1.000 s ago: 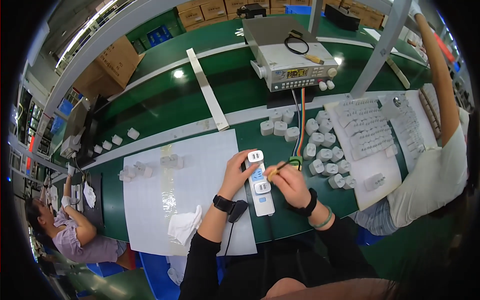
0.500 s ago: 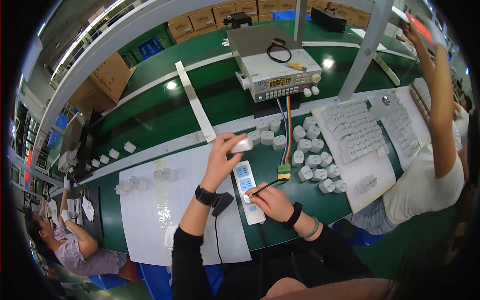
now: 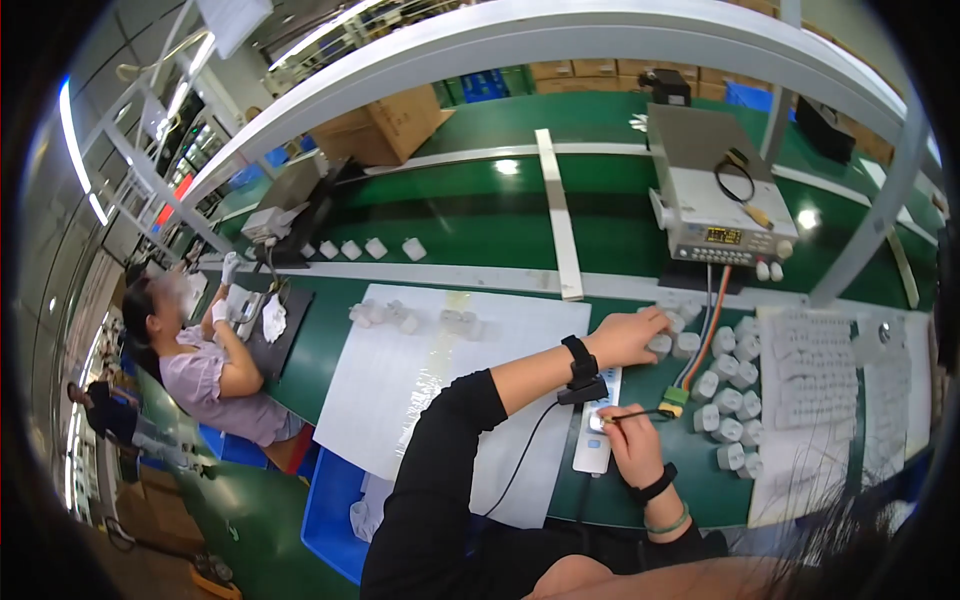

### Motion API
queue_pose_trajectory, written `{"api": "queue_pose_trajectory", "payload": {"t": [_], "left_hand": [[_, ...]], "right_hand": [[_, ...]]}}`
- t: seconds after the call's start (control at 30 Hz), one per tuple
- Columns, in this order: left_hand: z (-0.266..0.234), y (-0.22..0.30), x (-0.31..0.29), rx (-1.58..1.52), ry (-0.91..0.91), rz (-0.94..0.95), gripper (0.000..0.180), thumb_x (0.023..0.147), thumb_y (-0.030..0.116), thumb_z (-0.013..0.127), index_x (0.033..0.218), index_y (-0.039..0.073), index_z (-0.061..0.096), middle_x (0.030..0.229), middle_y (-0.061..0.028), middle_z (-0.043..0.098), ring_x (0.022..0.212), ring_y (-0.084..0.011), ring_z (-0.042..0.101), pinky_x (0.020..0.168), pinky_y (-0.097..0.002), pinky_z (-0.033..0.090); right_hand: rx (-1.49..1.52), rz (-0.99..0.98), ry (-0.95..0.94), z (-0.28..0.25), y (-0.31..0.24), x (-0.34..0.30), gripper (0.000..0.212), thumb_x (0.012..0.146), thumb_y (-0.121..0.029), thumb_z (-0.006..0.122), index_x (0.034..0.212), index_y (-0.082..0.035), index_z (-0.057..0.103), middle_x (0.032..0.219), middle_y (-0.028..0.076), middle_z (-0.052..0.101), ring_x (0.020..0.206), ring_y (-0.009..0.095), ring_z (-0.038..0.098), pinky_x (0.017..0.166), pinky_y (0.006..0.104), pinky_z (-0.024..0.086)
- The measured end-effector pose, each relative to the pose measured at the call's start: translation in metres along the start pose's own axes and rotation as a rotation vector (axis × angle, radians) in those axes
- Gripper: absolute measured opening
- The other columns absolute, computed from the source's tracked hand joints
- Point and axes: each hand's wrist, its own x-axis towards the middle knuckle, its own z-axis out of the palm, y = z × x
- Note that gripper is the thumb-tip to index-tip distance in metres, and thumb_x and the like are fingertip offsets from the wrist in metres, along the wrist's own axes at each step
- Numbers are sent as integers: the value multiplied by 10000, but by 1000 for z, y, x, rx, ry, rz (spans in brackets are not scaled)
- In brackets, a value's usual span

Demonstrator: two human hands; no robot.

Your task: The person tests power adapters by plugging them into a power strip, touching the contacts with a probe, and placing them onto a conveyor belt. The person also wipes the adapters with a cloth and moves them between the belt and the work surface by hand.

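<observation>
1. Across the scene, a green counter (image 3: pixel 715 490).
2. Seated at its left end, a person (image 3: pixel 225 385) in a pale purple top.
3. Left of center on the counter, a large white sheet (image 3: pixel 390 390) with a few chargers along its far side.
4. Toward the far right, a gray metal box (image 3: pixel 695 165) with a lit screen; from its front, a colored ribbon cable (image 3: pixel 706 325) down to a green connector (image 3: pixel 672 405).
5. Just right of the sheet, a white power strip (image 3: pixel 592 455), far end partly hidden.
6. Above that far end, the left hand (image 3: pixel 630 338), fingers bent over white chargers (image 3: pixel 686 345); impossible to tell whether gripping one.
7. By the strip's near half, the right hand (image 3: pixel 636 443), pinching the plug (image 3: pixel 608 420) of a black cable (image 3: pixel 645 412); too small to tell whether inserted.
8. Right of the ribbon cable, more loose chargers, bunched close together.
</observation>
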Motion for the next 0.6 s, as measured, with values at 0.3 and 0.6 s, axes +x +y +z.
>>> {"api": "queue_pose_trajectory", "payload": {"t": [0.3, 0.6], "left_hand": [[-167, -150, -58, 886, 152, -479, 125, 761, 161, 602, 853, 155, 687, 876, -73, 687, 829, -278, 674, 641, -418, 521], [-220, -293, -153, 1252, -88, -1139, 224, 876, 197, 525, 969, 160, 726, 895, -3, 696, 1103, -220, 555, 775, -429, 473]], "right_hand": [[19, -47, 3, 1, 8, 2, 166, 837, -49, 622, 1000, -55, 654, 887, 118, 602, 772, 296, 603, 669, 343, 492], [-27, 14, -56, -7, -8, 4, 178, 819, -29, 631, 994, -46, 655, 852, 122, 606, 742, 282, 578, 652, 340, 477]]}}
